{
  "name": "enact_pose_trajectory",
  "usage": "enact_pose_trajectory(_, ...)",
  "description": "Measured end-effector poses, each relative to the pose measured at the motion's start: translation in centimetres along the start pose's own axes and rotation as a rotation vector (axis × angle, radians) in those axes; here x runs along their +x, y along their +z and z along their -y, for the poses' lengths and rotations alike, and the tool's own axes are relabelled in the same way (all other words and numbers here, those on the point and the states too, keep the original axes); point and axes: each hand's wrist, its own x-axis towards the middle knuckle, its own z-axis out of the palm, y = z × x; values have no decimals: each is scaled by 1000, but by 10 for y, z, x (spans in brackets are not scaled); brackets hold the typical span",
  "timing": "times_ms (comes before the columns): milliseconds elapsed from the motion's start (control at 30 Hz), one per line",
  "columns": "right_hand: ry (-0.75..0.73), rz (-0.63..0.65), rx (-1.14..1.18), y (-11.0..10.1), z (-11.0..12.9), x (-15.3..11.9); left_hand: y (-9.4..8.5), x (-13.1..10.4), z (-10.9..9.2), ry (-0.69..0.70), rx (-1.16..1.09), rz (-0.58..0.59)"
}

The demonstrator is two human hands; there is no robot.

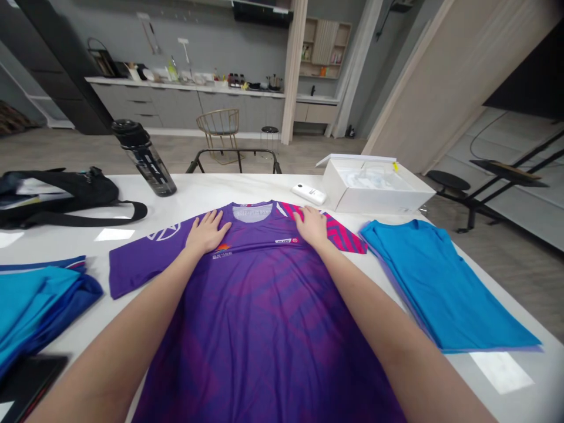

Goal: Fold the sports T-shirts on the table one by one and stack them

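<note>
A purple sports shirt [264, 311] lies spread flat on the white table [229, 187], collar away from me. My left hand [206, 231] rests palm down on its left shoulder, fingers spread. My right hand [312, 225] presses flat on the right shoulder, beside the pink-and-blue striped sleeve [346, 236]. Neither hand grips the cloth.
A blue shirt [436, 285] lies flat to the right, a pile of blue clothes [37, 305] to the left. Behind the shirt stand a dark water bottle [144, 156], a black bag [57, 197], a white remote [309, 194] and an open white box [374, 187].
</note>
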Motion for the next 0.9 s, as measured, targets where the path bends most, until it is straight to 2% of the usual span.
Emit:
enact_pose_trajectory(67,127,-28,-89,-20,-35,-3,-2,-3,-1,10,-9,-34)
enact_pose_trajectory(133,246,45,-184,-38,-72,-4,-6,-8,-5,16,-5,-116)
enact_pose_trajectory(200,266,129,-242,-51,-99,-4,-10,-15,-12,28,25,-203)
enact_pose_trajectory(267,237,193,-259,-58,-113,-1,-12,-22,-23,48,58,-247)
enact_pose_trajectory(333,202,248,-205,-59,-115,2,-11,-29,-37,76,61,-231)
enact_pose_trajectory(400,189,281,-42,-58,-111,6,-7,-36,-51,87,29,-157)
enact_pose_trajectory(500,255,290,314,-58,-105,9,-1,-43,-66,61,-29,-65)
enact_pose_trajectory(600,319,349,528,-63,-104,10,1,-47,-71,50,-46,-69)
enact_pose_trajectory(667,333,462,645,-69,-107,11,-1,-49,-71,51,-45,-77)
enact_pose_trajectory(833,536,936,1163,-84,-121,14,-6,-51,-73,41,-42,-81)
enact_pose_trajectory(900,635,1009,1229,-86,-124,14,-6,-50,-73,39,-39,-79)
